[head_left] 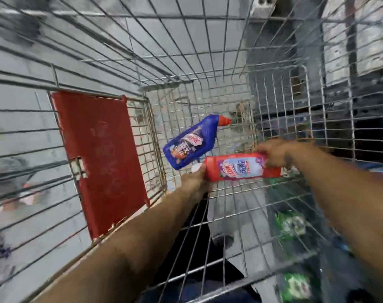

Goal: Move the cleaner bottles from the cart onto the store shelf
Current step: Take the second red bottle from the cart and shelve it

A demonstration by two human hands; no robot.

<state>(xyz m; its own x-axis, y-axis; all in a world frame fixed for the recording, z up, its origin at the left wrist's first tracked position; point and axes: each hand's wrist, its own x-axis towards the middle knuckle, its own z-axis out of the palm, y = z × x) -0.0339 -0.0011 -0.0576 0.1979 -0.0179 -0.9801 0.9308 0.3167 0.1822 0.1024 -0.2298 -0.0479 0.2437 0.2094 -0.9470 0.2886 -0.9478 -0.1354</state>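
Observation:
I look down into a wire shopping cart (210, 88). A red cleaner bottle (238, 167) with a white cap lies sideways near the cart floor. My left hand (196, 181) grips its cap end and my right hand (273, 154) grips its base end. Just beyond it, a blue cleaner bottle (191, 142) with a red cap lies tilted on the cart floor, cap pointing to the far right. It touches or nearly touches the red bottle's cap end. The image is blurred by motion.
A red plastic flap (100, 158) of the cart's child seat lies at the left. Wire walls rise on all sides. Through the right wall, dark shelving (361, 88) and green packages (291, 224) show low down. Grey floor tiles lie under the cart.

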